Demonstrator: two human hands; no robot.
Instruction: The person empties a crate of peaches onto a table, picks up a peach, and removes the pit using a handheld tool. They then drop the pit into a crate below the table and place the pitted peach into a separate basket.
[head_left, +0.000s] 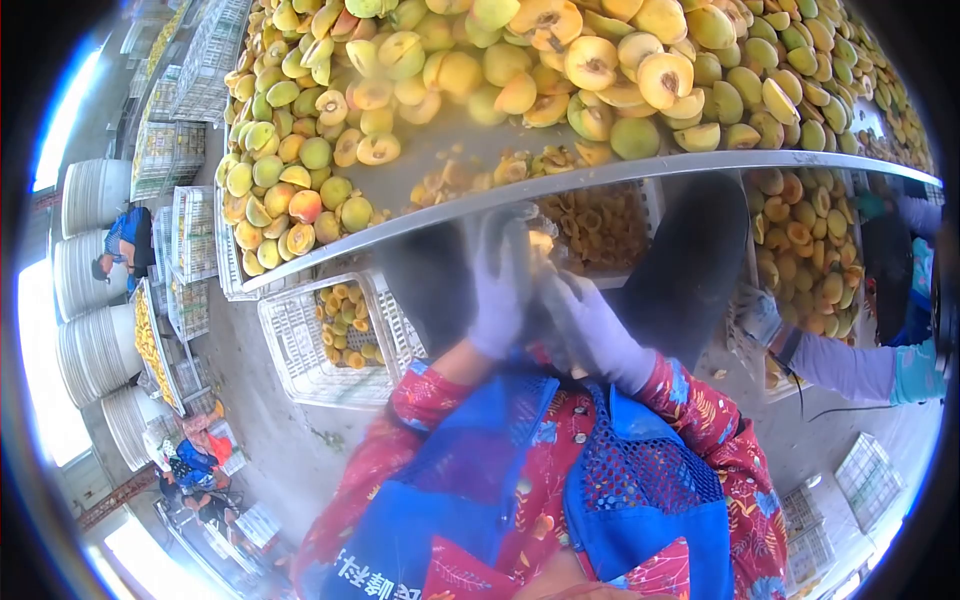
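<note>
Both white-gloved hands, left hand (497,290) and right hand (600,335), meet blurred below the metal table's rim (560,185). Their grip can't be made out. Halved yellow peaches (560,60) are heaped on top.

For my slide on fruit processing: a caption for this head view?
Gloved left hand and right hand meet, blurred, below a metal table piled with halved peaches.

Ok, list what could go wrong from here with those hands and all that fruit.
1. The heap of peaches reaches the table's metal edge on the left side; a bump could roll some off toward the white crate or the floor.
2. The left hand and right hand, both gloved and blurred, work close together; whatever they hold cannot be made out, and a slip is possible.
3. A co-worker's hand reaches in close by; hands could collide.
</note>
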